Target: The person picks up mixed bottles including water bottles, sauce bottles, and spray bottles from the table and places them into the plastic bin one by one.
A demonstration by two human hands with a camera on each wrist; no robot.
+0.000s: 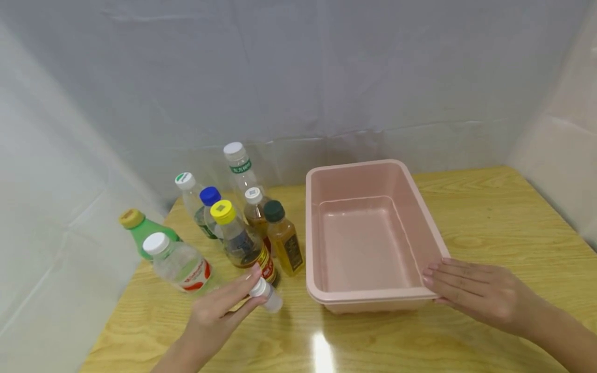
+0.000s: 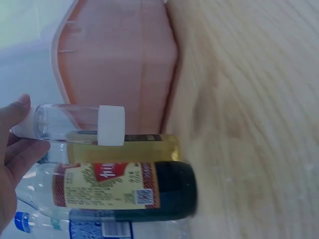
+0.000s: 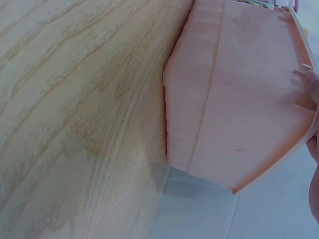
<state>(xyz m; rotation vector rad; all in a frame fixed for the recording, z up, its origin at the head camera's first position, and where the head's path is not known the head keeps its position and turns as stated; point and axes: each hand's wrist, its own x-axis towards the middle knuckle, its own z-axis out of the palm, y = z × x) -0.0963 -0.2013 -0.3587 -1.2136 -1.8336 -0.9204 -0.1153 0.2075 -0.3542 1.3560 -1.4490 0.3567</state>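
Observation:
My left hand (image 1: pixel 212 311) pinches a small clear bottle (image 1: pixel 273 301) by its white cap, between thumb and fingers. In the left wrist view the small bottle (image 2: pixel 75 122) has a clear body and a white base, held off the wooden surface. Just behind it stands a yellow-capped bottle of dark liquid (image 1: pixel 242 242) with a red and yellow label. A pink plastic basin (image 1: pixel 313 233) sits to the right with nothing inside. My right hand (image 1: pixel 480 292) holds the basin's near right corner, fingers over the rim and thumb outside.
Left of the basin stand a green-capped bottle of amber liquid (image 1: pixel 285 243), a white-capped brown one (image 1: pixel 255 210), a blue-capped one (image 1: pixel 211 197) and several others. A green bottle (image 1: pixel 149 233) is at the far left of the wooden table (image 1: pixel 494 223). Pale sheeting (image 1: pixel 396 77) hangs behind.

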